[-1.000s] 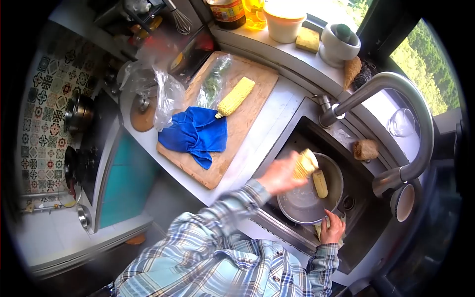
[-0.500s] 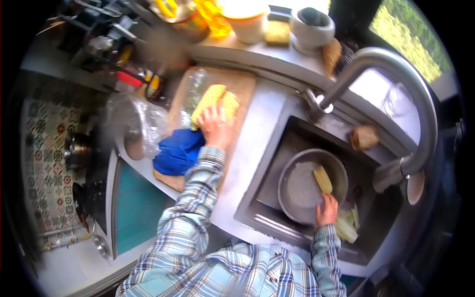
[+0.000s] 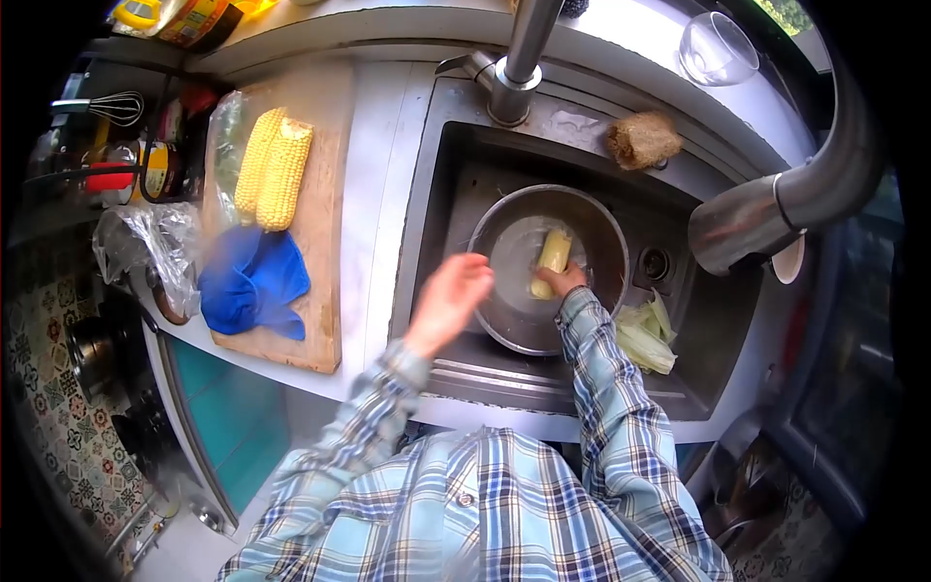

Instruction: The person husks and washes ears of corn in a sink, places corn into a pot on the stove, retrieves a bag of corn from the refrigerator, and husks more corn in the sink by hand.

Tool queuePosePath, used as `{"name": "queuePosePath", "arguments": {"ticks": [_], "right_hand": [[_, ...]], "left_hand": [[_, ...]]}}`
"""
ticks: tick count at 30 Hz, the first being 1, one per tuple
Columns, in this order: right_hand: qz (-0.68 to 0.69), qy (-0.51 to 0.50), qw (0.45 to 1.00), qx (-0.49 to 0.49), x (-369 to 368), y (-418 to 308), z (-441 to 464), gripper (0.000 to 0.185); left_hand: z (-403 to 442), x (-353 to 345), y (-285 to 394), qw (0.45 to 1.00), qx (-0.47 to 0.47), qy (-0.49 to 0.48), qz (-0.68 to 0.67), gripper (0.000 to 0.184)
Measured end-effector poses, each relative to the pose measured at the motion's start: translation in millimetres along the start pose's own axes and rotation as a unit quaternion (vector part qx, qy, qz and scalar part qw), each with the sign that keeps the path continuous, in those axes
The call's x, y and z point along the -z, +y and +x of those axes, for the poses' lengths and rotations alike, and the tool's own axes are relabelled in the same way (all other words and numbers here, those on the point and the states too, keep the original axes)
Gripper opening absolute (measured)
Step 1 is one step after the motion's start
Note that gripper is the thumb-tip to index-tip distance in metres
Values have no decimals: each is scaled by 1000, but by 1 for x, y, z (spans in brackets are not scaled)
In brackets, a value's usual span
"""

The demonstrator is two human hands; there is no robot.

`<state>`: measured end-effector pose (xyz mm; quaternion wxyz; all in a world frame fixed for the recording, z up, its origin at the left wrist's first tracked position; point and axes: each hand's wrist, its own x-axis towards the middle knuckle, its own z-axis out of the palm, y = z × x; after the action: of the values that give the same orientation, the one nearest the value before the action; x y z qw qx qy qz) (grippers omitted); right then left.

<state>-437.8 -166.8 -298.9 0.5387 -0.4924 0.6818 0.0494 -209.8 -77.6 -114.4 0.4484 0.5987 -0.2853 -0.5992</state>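
Note:
In the sink, my right hand (image 3: pixel 562 281) reaches into a round metal bowl (image 3: pixel 495 325) and is closed round the lower part of a pale ear of corn (image 3: pixel 556 249). My left hand (image 3: pixel 451 303), slightly blurred, hovers by the bowl's left rim with its fingers loosely bent and nothing in them. Two yellow ears of corn (image 3: pixel 272 170) lie side by side on a wooden cutting board (image 3: pixel 325 291) to the left. Beside them on the board is a crumpled blue cloth (image 3: pixel 254 283). Pale green husks (image 3: pixel 647 335) lie in the sink, right of the bowl.
A large grey faucet (image 3: pixel 524 58) arches over the sink (image 3: pixel 417 262), its spray head (image 3: pixel 747 228) at the right. A brown scrubber (image 3: pixel 643 141) sits on the back edge. Clear plastic (image 3: pixel 160 247) lies left of the board. A glass (image 3: pixel 718 48) stands on the sill.
My left hand has left the corn on the board and come over to the bowl. My right hand has moved from the bowl's rim onto the ear inside. The view has turned.

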Motion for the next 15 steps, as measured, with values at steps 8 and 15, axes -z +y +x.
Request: {"name": "queuePosePath", "arguments": {"ticks": [8,15], "right_hand": [[28,216,948,233,37,-85,-188,65],[76,196,912,352,67,-80,-224,78]], "left_hand": [[15,-97,-13,995,-22,-22,-93,53],[-13,-101,64,980,-42,-131,147,37]]}}
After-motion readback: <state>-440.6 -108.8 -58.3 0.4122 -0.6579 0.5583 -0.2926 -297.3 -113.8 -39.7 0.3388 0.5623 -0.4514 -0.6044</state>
